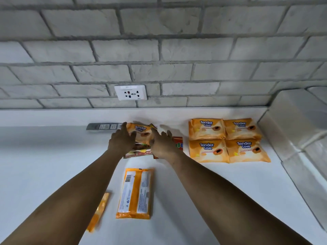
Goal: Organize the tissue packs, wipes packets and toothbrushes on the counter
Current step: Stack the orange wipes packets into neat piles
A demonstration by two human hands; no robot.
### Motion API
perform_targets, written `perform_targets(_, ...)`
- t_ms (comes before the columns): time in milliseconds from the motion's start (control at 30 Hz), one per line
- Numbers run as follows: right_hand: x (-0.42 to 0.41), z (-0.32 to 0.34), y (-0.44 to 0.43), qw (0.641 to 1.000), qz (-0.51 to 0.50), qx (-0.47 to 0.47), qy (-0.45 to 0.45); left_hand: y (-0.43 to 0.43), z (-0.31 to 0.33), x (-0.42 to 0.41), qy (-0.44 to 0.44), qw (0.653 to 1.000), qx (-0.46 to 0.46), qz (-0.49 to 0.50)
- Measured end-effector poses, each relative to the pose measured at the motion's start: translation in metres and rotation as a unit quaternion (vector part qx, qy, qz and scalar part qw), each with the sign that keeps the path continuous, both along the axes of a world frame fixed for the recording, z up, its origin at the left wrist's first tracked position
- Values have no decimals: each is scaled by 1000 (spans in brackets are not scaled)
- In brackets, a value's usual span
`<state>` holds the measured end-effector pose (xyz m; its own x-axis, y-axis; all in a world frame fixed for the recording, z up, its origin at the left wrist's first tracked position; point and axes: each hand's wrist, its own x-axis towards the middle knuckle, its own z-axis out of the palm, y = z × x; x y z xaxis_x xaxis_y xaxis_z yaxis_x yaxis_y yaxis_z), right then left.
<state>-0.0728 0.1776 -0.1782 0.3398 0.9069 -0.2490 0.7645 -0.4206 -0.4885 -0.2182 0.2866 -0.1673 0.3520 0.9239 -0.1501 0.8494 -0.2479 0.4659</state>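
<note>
Head view: left hand (122, 141) and right hand (163, 146) are wide open beside an orange packet (142, 132); better grip both edges evenly.

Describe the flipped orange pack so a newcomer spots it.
From the white wall socket in the brick wall, drop straight down onto the white counter. The nearest fully visible orange pack lies there. Unlike the Tender Love packs, it shows its back: barcode and white print panels.
</note>
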Motion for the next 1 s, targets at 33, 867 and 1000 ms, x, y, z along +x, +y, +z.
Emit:
perform_targets(33, -4, -3, 5, 1000, 1, -7, 6, 3, -2, -1, -4, 1000, -2, -5)
perform_targets(867, -10, 20, 13, 858, -348, 253, 280, -5, 24, 11, -331, 920, -209, 11)
perform_targets(1000, 16, 29, -15, 845, -354, 280, 285, -32, 31, 27, -345, 910, -230, -9)
